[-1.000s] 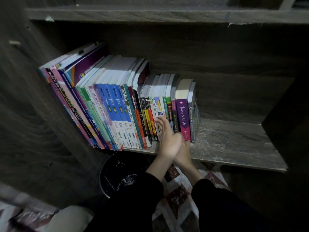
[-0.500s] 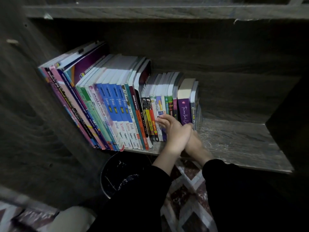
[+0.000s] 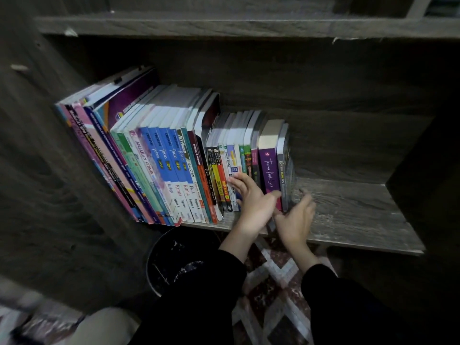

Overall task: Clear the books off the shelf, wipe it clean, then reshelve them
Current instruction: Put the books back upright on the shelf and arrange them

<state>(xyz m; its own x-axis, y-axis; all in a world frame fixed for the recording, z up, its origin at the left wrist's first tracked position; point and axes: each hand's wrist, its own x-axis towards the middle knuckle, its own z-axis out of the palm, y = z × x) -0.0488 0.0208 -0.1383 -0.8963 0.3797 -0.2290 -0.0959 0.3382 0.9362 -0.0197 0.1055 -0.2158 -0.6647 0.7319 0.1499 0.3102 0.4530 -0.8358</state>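
A row of upright books [image 3: 174,170] fills the left half of the wooden shelf [image 3: 348,215], tall textbooks on the left and small paperbacks on the right. A purple book [image 3: 268,168] and a thin grey book [image 3: 282,170] end the row. My left hand [image 3: 254,200] lies with straight fingers on the lower spines of the small paperbacks, its thumb by the purple book. My right hand [image 3: 296,217] is at the row's right end, its fingers against the outer side of the grey book. Motion blur hides its fingertips.
The shelf's right half is bare board with dusty streaks. A dark side panel [image 3: 423,183] closes it on the right, another panel [image 3: 49,195] on the left, an upper shelf [image 3: 224,26] above. Below stand a black bin [image 3: 174,260] and a patterned rug [image 3: 273,282].
My right hand came out from behind the left one and moved right to the end of the row. My left hand slid a little up the paperback spines.
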